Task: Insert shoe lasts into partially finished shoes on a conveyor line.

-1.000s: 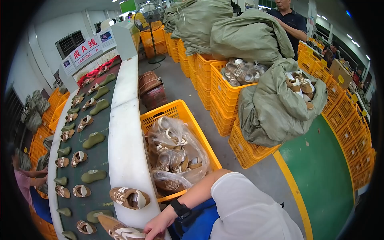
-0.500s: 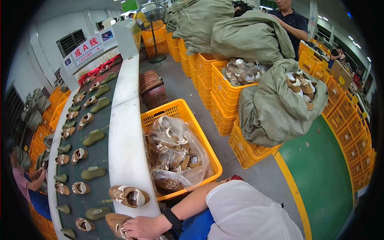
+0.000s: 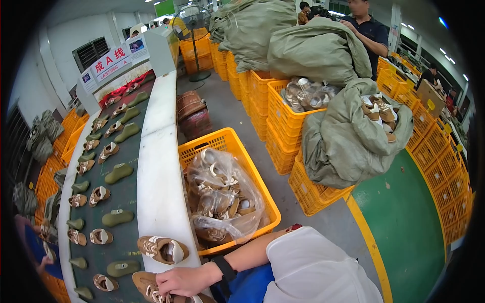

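Note:
A brown sneaker with white trim (image 3: 145,281) lies at the lower edge, on the near end of the white ledge beside the conveyor. My right hand (image 3: 186,281) reaches in from the right, a black band round its wrist. Its fingers are curled and closed on the sneaker's laced upper; the fingertips are partly hidden. Just beyond the hand, a second brown sneaker (image 3: 162,249) rests on the ledge, its opening showing a pale lining. My left hand is out of view.
Rows of brown sneakers and green shoe lasts (image 3: 117,217) sit on the dark conveyor (image 3: 129,194), left of the white ledge (image 3: 160,171). A yellow crate (image 3: 273,207) holds bagged sneakers at the ledge's right. Stacked crates with green sacks (image 3: 348,146) stand farther right. A co-worker (image 3: 30,242) is across the conveyor.
My right hand has moved slightly, its fingers now more curled over the sneaker's laced part. Across the conveyor, the co-worker has shifted lower and now handles a shoe.

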The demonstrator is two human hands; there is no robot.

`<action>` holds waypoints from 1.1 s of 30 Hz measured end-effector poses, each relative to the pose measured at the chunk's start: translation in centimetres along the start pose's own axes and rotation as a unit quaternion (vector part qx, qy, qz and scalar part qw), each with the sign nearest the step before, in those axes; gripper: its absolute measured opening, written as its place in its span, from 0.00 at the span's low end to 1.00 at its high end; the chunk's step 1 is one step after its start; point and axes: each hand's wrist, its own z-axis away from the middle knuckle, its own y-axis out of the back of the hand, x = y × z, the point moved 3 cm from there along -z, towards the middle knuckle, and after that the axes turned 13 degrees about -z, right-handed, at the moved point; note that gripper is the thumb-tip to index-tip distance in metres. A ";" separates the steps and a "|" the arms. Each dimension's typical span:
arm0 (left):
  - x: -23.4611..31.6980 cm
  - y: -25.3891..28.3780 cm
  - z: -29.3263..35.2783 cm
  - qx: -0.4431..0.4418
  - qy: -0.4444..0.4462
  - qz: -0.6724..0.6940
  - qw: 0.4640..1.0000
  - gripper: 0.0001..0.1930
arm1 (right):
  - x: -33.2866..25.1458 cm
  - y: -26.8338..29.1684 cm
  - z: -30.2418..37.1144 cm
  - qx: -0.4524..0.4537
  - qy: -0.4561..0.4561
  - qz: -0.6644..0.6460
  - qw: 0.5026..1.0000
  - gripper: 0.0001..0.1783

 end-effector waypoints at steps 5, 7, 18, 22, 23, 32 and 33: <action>-0.3 0.2 -0.4 -0.012 -0.047 -0.070 0.996 0.19 | -2.4 -2.1 -0.7 -0.082 0.027 0.083 0.993 0.08; 0.4 0.7 -0.4 0.067 -0.118 -0.130 0.982 0.16 | -1.1 -3.0 -0.6 -0.110 0.013 0.030 0.993 0.09; -3.2 -1.6 -2.5 0.039 0.041 0.107 0.993 0.07 | -0.3 0.2 -2.6 -0.056 -0.156 -0.016 0.986 0.17; -5.0 -1.3 -1.7 -0.016 0.082 0.165 0.983 0.11 | -0.2 -1.3 -3.1 -0.067 -0.134 0.009 0.989 0.18; -5.2 -1.1 -1.7 -0.014 0.085 0.164 0.983 0.11 | -0.2 -1.7 -3.1 -0.070 -0.134 0.007 0.989 0.18; -5.4 -3.9 -0.1 -0.012 -0.066 -0.050 0.996 0.29 | 1.6 -2.9 -2.2 -0.054 -0.009 0.026 0.998 0.15; -6.4 -4.3 -0.3 0.009 -0.070 -0.027 0.997 0.28 | 2.2 -3.6 -2.1 -0.051 -0.013 0.010 0.999 0.16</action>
